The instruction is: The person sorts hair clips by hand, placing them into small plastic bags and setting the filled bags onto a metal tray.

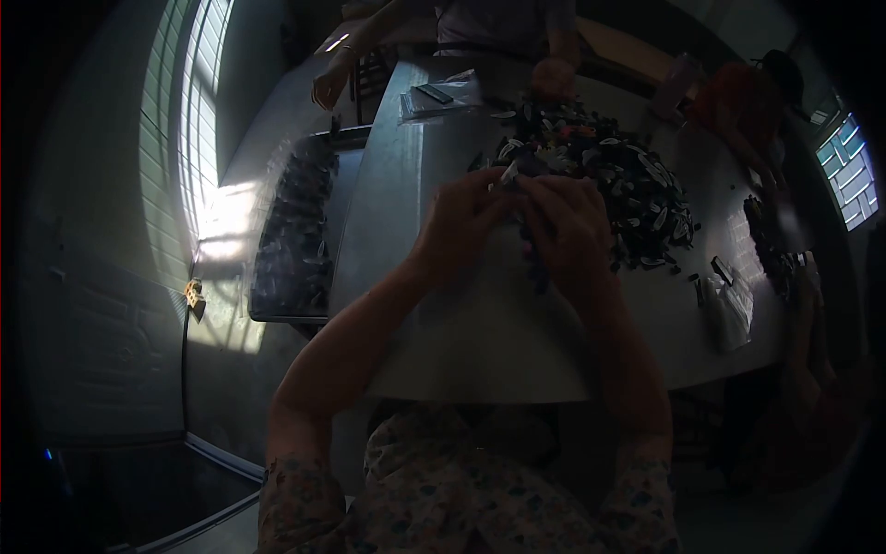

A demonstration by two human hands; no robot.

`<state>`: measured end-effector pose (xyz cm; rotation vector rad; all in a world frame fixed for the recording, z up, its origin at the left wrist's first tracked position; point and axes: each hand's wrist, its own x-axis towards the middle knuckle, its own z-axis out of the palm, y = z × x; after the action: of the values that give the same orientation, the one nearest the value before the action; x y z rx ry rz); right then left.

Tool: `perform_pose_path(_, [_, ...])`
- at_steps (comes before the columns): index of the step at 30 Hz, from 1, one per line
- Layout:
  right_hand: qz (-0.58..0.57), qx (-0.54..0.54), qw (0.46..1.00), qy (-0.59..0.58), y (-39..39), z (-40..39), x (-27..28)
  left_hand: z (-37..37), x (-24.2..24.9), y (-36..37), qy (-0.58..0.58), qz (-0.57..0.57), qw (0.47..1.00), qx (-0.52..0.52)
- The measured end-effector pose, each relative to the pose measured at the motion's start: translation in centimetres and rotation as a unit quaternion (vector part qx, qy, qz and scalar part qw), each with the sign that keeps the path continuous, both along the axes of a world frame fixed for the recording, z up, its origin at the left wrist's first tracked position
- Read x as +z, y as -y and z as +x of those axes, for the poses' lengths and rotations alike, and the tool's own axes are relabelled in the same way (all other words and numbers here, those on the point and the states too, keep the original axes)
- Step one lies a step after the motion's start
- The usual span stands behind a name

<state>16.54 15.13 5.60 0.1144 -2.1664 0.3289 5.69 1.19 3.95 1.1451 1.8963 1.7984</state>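
Both my hands meet over the table, at the near left edge of a large pile of small dark pieces (637,180) with white marks. The fingers of my left hand (461,210) are pinched on a small pale piece (509,174). My right hand (568,217) closes on the same spot from the right, its fingers bent around something dark that I cannot make out. Beneath my right hand, a few dark pieces (538,268) lie on the table.
A tray (286,319) of dark pieces stands at the left. Clear plastic bags (441,100) lie at the back left, another bag (734,309) at the right. A person (498,26) is across the table (489,360); others sit at the right.
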Motion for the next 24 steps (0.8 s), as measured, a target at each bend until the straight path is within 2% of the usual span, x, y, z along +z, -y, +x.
perform_pose_path(1, [0.002,-0.007,1.000,0.019,0.1,0.1,0.1,0.1,-0.2,-0.1,-0.034,-0.008,0.999,0.026])
perform_pose_path(5, [-0.053,-0.002,0.998,0.041,0.0,0.5,0.6,0.2,-0.8,-0.3,-0.034,0.022,0.999,0.018])
perform_pose_path(8, [-0.060,0.020,0.994,0.086,-0.7,0.7,0.6,0.4,-0.2,0.0,-0.043,-0.009,0.999,0.023])
perform_pose_path(11, [-0.083,0.041,0.991,0.096,-0.7,0.8,0.7,-0.2,0.1,0.6,-0.088,-0.014,0.996,-0.025])
perform_pose_path(13, [-0.111,0.017,0.986,0.125,-0.6,1.1,0.7,-0.6,0.1,1.1,-0.142,-0.085,0.986,-0.026])
perform_pose_path(14, [-0.111,0.017,0.986,0.126,-0.3,1.2,0.8,-0.7,0.1,1.0,-0.141,-0.085,0.986,-0.026])
perform_pose_path(16, [-0.291,0.082,0.937,0.173,0.4,1.2,0.9,-1.0,0.4,1.0,-0.071,-0.096,0.989,-0.089])
perform_pose_path(17, [-0.292,0.083,0.937,0.175,0.3,1.1,0.7,-1.2,0.2,0.9,-0.070,-0.097,0.989,-0.088])
perform_pose_path(19, [-0.217,0.100,0.956,0.173,0.3,0.9,0.3,-1.1,-0.3,0.7,-0.132,-0.114,0.983,-0.053])
perform_pose_path(22, [-0.157,0.109,0.962,0.196,0.3,1.2,0.3,-1.1,0.2,1.2,-0.153,-0.123,0.978,-0.069])
perform_pose_path(24, [-0.166,0.103,0.958,0.211,0.5,1.4,0.8,-1.4,0.6,1.6,-0.172,-0.138,0.973,-0.075])
